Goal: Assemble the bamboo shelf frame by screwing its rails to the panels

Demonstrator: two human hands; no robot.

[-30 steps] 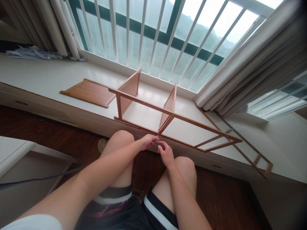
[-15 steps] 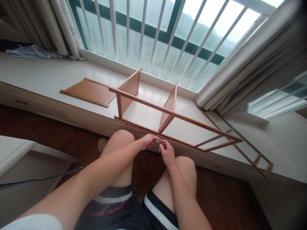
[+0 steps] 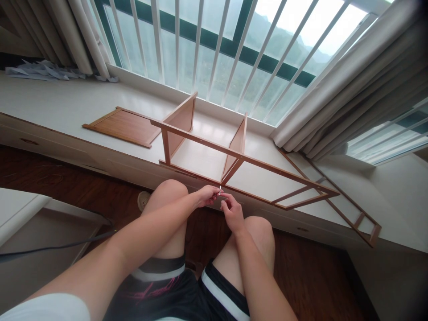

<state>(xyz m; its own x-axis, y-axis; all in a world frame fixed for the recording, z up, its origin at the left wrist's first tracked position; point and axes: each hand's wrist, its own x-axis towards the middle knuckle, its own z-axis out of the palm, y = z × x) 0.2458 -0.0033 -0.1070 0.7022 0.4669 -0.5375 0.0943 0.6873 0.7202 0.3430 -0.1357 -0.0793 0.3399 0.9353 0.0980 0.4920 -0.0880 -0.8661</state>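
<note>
My left hand (image 3: 207, 195) and my right hand (image 3: 230, 209) meet above my knees, just in front of the window ledge. The left hand pinches a small thin white piece (image 3: 220, 191) upright between its fingertips. My right hand's fingers are curled in a pinch close beside it; what they hold is too small to make out. Right behind my hands lies a half-built wooden shelf frame (image 3: 240, 158) on the ledge, with two upright brown panels and long thin rails.
A loose brown panel (image 3: 122, 126) lies flat on the white ledge (image 3: 60, 107) to the left. Another thin wooden frame (image 3: 354, 214) rests at the right. Crumpled papers (image 3: 40, 71) sit far left. A dark cable (image 3: 60, 245) crosses a white surface at lower left. Curtains hang on both sides.
Both hands stay almost where they were, with only slight finger shifts around the small white piece. The view has tilted a little.
</note>
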